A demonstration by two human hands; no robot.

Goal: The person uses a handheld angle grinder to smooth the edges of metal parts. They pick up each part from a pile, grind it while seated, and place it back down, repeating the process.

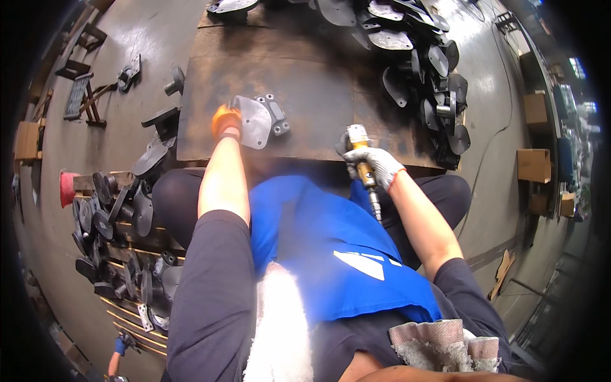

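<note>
Two hands: both gloved, both closed on something.
Hidden: the fingers of the left hand [226, 121] lie under the edge of the metal plate [256, 120], so only the orange glove's back shows; the tip of the power tool [363, 159] is blurred and partly covered by the glove; haze over the near edge of the desk [305, 89] dims that strip.
Left hand: wrapped on the left rim of the metal plate, pressing it to the desk.
Right hand [375, 164]: in a grey glove, fist closed round the yellow body of the power tool, whose head points up toward the desk and whose tail runs down over the blue apron [318, 254].
Plate and hands: the plate lies flat near the desk's front edge, touching the left hand, well apart from the right hand and the tool.
Far pile [420, 57]: many dark metal parts heaped on the desk's right rear corner.
Pallet [127, 254]: on the floor at the left, loaded with more dark parts, some cut off by the person's arm.
</note>
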